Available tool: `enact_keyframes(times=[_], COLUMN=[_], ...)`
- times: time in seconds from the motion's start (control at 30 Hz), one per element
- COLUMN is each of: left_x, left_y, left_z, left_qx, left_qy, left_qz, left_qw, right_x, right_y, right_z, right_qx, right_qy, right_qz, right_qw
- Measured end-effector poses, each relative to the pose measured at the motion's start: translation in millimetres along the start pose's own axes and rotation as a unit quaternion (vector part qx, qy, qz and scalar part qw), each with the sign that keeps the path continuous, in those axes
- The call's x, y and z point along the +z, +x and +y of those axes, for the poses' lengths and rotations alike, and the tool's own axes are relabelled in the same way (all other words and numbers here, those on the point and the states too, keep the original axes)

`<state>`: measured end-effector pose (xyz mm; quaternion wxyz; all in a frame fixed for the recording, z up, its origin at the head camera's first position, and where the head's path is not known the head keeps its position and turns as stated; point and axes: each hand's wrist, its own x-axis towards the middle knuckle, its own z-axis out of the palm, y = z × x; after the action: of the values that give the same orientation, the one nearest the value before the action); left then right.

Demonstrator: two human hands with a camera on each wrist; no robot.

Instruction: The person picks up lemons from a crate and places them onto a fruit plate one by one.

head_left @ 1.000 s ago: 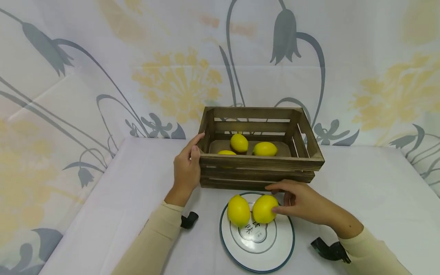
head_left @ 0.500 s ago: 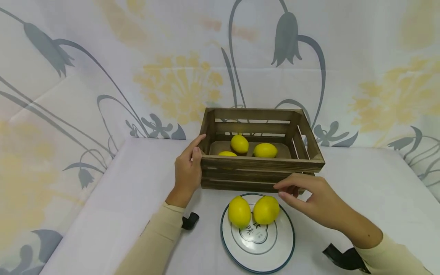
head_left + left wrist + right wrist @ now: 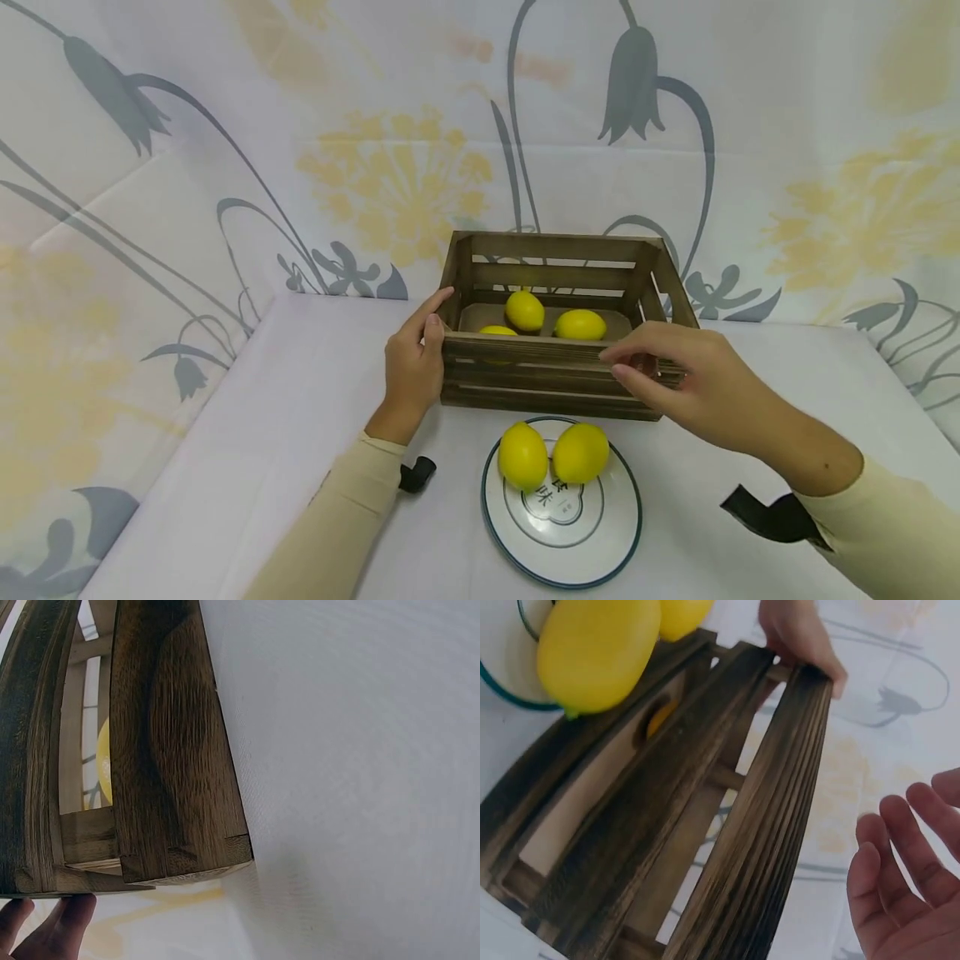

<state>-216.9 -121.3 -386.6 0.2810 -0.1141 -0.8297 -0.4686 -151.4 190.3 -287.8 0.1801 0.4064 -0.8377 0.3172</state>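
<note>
A dark wooden slatted crate (image 3: 551, 393) stands at the back of the table with three yellow lemons (image 3: 580, 325) inside. My left hand (image 3: 412, 367) rests against its left end, fingertips and thumb touching the end board; in the left wrist view those fingertips (image 3: 71, 919) show at the board's edge. Two more lemons (image 3: 522, 457) lie side by side on a white plate (image 3: 573, 562) in front of the crate. Over the crate's front right corner, my right hand (image 3: 693, 383) hovers with loosely bent fingers; the right wrist view shows nothing in that hand (image 3: 915, 892).
White cloth (image 3: 315, 392) covers the table. Behind the crate rises a flower-patterned cloth backdrop (image 3: 382, 92). Black straps (image 3: 780, 517) show at both wrists, below the beige sleeves (image 3: 337, 508).
My right hand has left the right-hand lemon on the plate and moved up and right to the crate's front corner. The lemon stays on the plate. My left hand keeps its place.
</note>
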Motion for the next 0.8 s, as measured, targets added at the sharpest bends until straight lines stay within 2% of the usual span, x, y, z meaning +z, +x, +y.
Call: enact_keyframes(times=[0.13, 0.37, 0.57, 0.8], left_x=[-0.8, 0.1, 1.5, 0.9], left_y=[-1.2, 0.8, -1.7, 0.5], left_z=[-0.9, -1.0, -3.6, -3.7], left_qx=[-0.007, 0.005, 0.0, 0.006], left_qy=[0.004, 0.0, 0.004, -0.003], left_qz=[0.002, 0.006, 0.005, 0.005], left_qw=[1.0, 1.0, 1.0, 1.0], right_x=[-2, -8, -5, -20], right_y=[9.9, 22.3, 29.6, 42.6], right_z=[7, 18, 30, 38], right_qx=[0.019, 0.094, 0.13, 0.164], right_qy=[-0.015, -0.028, -0.05, -0.068], right_qz=[0.005, 0.009, -0.025, -0.071], right_qw=[0.9997, 0.9951, 0.9899, 0.9816])
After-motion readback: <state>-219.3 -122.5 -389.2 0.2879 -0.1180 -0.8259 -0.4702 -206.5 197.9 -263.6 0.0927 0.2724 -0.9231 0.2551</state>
